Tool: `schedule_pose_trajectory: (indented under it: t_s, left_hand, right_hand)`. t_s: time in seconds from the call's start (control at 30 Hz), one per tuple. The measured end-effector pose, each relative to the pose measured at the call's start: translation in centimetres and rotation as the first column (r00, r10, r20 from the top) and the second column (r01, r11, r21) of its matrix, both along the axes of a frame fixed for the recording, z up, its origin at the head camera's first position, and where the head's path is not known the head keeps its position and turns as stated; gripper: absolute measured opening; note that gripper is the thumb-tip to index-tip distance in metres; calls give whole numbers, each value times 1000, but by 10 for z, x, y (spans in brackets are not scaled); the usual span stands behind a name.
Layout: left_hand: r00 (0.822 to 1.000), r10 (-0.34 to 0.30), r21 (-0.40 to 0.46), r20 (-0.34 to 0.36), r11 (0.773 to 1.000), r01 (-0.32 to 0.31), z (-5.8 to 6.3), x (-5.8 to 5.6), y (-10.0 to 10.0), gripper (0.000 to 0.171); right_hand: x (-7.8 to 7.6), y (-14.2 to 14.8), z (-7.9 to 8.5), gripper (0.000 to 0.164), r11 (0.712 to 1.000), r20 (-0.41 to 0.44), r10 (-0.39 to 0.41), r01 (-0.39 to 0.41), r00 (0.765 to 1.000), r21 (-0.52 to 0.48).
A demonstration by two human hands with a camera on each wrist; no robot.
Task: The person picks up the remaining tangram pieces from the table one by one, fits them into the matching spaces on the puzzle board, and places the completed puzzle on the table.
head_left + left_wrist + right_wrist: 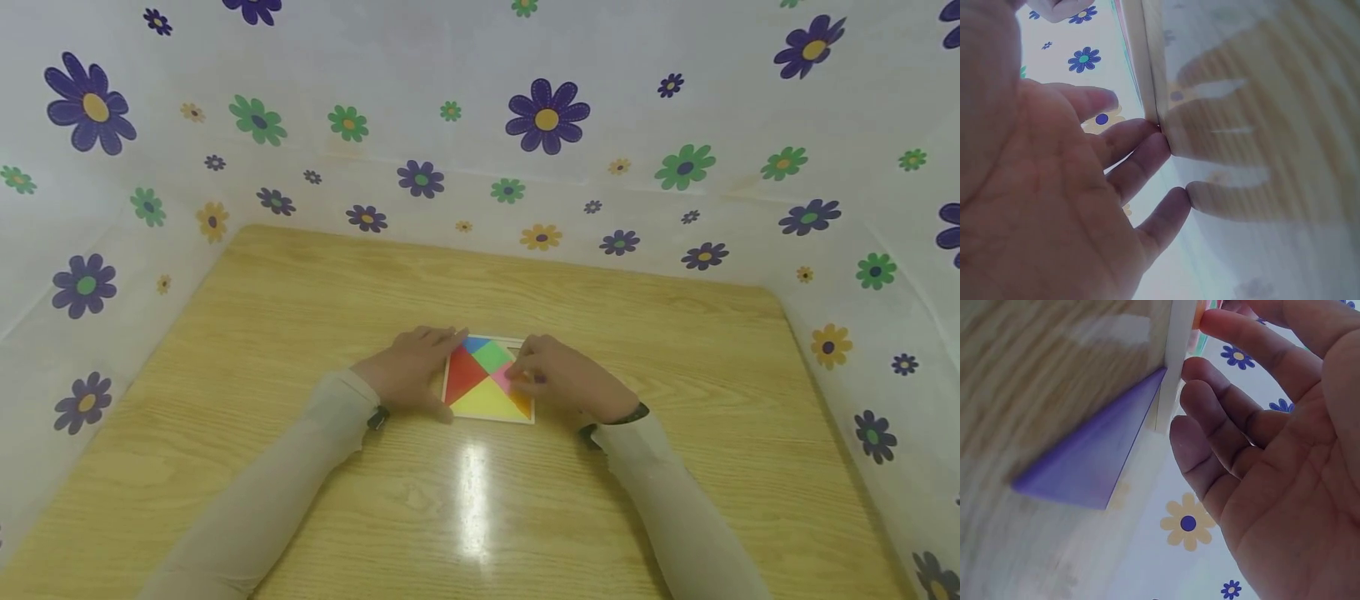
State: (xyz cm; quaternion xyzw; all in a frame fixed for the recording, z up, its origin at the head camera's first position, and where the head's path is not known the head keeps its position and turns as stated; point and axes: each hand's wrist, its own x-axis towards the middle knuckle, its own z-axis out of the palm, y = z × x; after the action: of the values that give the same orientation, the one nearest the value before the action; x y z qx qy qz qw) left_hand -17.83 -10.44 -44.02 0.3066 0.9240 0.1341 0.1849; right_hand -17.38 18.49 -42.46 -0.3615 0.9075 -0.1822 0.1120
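Observation:
A tangram tray (491, 419) with a pale rim lies on the table. In it are a red triangle (462, 373), a yellow triangle (489, 402), a green square (492, 357), and blue, pink (501, 377) and orange (524, 403) pieces. My left hand (414, 371) rests along the tray's left side, fingertips at its edge in the left wrist view. Over the right side, my right hand (573, 379) has its fingertips at the pink piece, fingers loosely bent. Beside the tray, a purple triangle (1094, 450) lies on the table under the right hand.
The wood-grain table (390, 500) reaches out on all sides of the tray. White flower-print sheeting (450, 50) stands along its back, left and right edges. Light reflects off the tabletop just in front of the tray.

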Motion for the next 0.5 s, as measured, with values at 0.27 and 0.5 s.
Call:
schedule_pose_trajectory:
  t_s: [0.27,0.5]
  left_hand:
    - [999,29,20,26,999,-29,2,1,-1,126]
    - [998,44,21,34,999,-45,-2,-1,0,130]
  right_hand:
    - [1,-2,2,18,1000,-21,9,-9,1000,10]
    - [-3,4,0,24,993,82,-99,103,992,-50]
